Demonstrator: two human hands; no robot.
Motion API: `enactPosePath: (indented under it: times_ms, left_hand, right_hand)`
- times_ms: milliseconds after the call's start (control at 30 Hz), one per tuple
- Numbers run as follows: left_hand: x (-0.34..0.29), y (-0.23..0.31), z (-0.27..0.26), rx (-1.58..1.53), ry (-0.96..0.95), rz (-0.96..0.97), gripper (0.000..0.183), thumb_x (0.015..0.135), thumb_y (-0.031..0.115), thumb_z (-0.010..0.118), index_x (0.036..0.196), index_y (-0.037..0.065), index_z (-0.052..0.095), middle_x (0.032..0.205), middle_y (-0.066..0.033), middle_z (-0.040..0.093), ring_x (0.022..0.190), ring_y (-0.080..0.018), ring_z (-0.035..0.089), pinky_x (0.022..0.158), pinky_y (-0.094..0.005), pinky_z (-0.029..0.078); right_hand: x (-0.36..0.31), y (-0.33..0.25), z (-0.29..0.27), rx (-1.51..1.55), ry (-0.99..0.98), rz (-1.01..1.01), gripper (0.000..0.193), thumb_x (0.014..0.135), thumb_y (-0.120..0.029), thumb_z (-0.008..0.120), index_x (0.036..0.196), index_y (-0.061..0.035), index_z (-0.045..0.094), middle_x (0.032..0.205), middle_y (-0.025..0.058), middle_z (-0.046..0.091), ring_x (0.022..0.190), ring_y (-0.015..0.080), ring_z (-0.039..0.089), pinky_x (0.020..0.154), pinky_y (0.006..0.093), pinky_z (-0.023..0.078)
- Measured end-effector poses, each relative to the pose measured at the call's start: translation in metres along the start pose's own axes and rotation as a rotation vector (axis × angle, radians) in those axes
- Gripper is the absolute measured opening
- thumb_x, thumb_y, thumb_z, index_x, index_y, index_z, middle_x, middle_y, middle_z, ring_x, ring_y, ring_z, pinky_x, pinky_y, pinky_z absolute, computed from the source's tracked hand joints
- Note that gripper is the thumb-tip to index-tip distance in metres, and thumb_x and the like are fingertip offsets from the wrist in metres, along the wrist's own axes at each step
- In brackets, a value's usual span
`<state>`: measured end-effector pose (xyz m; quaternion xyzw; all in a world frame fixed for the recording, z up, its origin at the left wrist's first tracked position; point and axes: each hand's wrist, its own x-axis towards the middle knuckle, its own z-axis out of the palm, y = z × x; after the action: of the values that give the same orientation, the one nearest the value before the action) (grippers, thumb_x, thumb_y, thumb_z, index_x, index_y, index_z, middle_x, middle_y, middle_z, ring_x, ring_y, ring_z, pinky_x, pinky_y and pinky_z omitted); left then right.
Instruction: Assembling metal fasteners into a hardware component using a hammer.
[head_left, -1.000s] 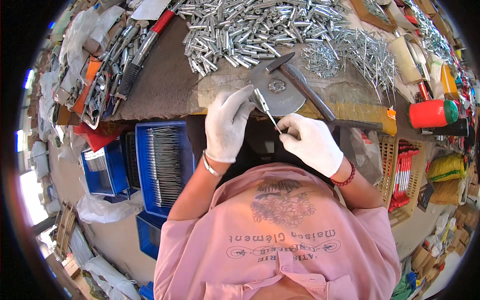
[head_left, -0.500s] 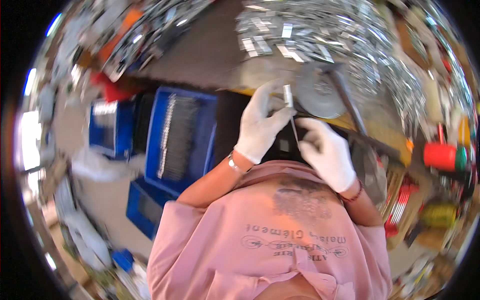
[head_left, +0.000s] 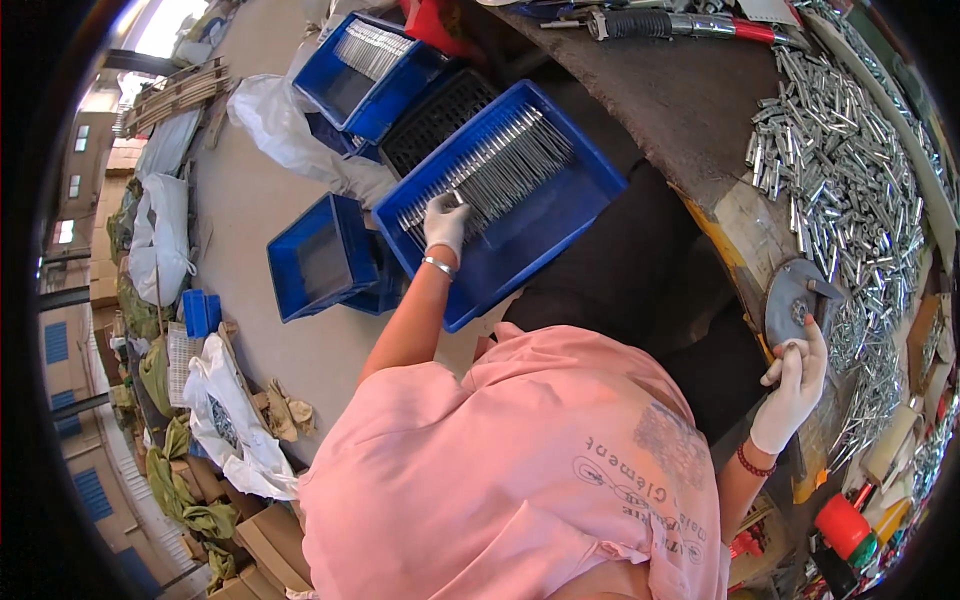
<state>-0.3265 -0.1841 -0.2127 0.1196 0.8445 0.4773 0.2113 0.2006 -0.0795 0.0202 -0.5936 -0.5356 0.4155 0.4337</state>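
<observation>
My left hand [head_left: 446, 222], in a white glove, is closed at the near-left end of a row of thin metal rods [head_left: 515, 165] with shiny silver heads. The rods lie side by side in a large blue bin [head_left: 540, 255]. A silver-headed rod [head_left: 459, 198] shows at my left fingertips; its shaft is mostly hidden. On the right, my gloved right hand [head_left: 795, 385] is at the bench edge, index finger stretched out and the others partly bent, with nothing visible in it. Its fingertips are beside a round grey metal disc [head_left: 790, 300].
A big heap of silver metal sleeves [head_left: 850, 210] covers the bench at right. A tool with a red handle [head_left: 690, 27] lies at the far edge. Another blue bin with rods [head_left: 355, 85], a black crate [head_left: 440, 120] and a blue bin [head_left: 315, 260] stand at left, near white sacks [head_left: 285, 125].
The view has swung left. My left hand has moved from in front of my body to the blue bin with the rod. My right hand has let go and is beside the disc.
</observation>
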Motion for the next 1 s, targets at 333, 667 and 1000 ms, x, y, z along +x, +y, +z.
enactPosePath:
  times_ms: [333,667,1000]
  left_hand:
    - [0.067,0.002,-0.026,0.552,0.165,0.061,0.041,0.089,0.021,0.082,0.125,0.005,0.075,0.123,-0.0206,0.077,0.118,-0.0361,0.074,0.102,-0.0411,0.056]
    - [-0.042,0.192,0.072,0.011,0.006,0.886,0.021,0.099,0.006,0.077,0.118,-0.001,0.073,0.109,-0.0098,0.076,0.095,-0.019,0.072,0.089,-0.0319,0.057]
    - [-0.17,0.318,0.229,0.603,-0.535,1.342,0.049,0.081,0.04,0.088,0.12,0.012,0.078,0.107,-0.0172,0.07,0.106,-0.0383,0.07,0.09,-0.0494,0.058]
  right_hand:
    - [0.003,0.006,-0.002,0.051,-0.019,-0.001,0.042,0.107,-0.009,0.057,0.147,0.0041,0.061,0.093,0.0031,0.063,0.061,0.0035,0.046,0.057,0.02,0.04]
    - [-0.001,0.003,-0.003,0.183,-0.07,0.127,0.035,0.106,0.001,0.056,0.139,-0.0045,0.067,0.095,0.0004,0.068,0.067,0.002,0.055,0.06,0.0197,0.048]
    - [-0.025,0.004,-0.018,-0.019,-0.098,0.002,0.031,0.104,-0.001,0.057,0.131,-0.0014,0.072,0.095,0.0029,0.072,0.074,0.007,0.064,0.069,0.0242,0.054]
